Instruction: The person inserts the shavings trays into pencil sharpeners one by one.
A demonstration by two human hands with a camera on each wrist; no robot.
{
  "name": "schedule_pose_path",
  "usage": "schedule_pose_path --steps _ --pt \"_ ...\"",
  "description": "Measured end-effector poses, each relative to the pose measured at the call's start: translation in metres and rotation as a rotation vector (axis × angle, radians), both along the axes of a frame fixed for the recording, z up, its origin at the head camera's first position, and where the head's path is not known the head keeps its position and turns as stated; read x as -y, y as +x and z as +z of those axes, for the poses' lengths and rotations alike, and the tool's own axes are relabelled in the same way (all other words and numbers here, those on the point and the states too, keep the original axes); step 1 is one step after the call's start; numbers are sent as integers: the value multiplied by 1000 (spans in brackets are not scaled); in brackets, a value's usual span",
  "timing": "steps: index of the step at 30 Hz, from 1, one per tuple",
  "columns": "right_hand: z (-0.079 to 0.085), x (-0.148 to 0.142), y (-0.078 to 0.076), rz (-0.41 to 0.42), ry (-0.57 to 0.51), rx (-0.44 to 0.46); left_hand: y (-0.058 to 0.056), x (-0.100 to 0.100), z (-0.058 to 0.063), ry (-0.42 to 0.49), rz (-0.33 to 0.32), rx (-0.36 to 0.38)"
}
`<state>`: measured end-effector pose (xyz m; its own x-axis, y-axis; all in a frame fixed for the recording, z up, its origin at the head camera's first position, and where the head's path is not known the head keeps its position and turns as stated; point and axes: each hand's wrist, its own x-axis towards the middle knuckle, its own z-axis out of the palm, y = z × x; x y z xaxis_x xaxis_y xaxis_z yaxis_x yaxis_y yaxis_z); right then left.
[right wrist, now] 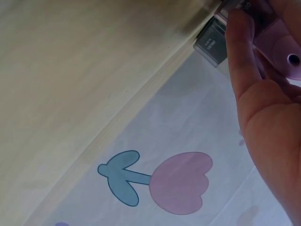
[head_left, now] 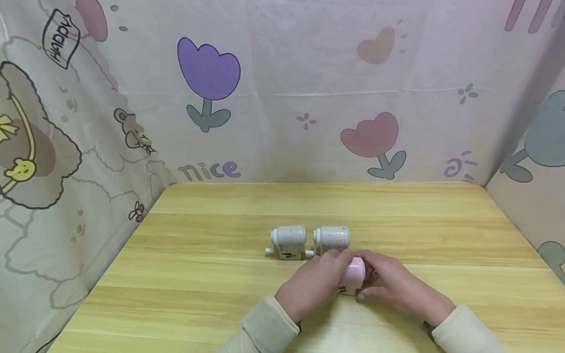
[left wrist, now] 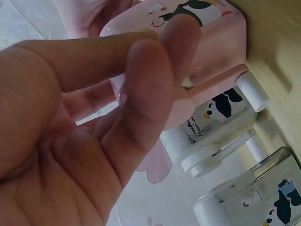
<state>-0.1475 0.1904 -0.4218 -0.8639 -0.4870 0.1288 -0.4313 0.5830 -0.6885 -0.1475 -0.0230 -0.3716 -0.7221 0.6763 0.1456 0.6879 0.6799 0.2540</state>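
A pink crank pencil sharpener (head_left: 355, 271) stands on the table between both hands. My left hand (head_left: 317, 283) covers its left, crank end; in the left wrist view its thumb and fingertips curl together at the sharpener's hub, and the crank arm (left wrist: 218, 87) with its white knob (left wrist: 253, 92) sticks out beyond them. My right hand (head_left: 395, 283) grips the opposite end, fingers above and thumb low. In the right wrist view, a digit presses by the clear drawer, beside a round dark hole (right wrist: 294, 60). Exact contact of the left fingertips is partly hidden.
Two grey-white crank sharpeners stand side by side behind: the left one (head_left: 291, 241) and the right one (head_left: 332, 237), partly hidden by my hands. The wooden table (head_left: 194, 248) meets printed cloth walls (head_left: 279, 62) at the back and sides.
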Motion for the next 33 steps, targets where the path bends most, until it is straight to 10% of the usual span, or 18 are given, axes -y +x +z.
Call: schedule_pose_path --steps 33 --pt "-2 -14 8 -35 38 -43 0 2 0 2 -55 -44"
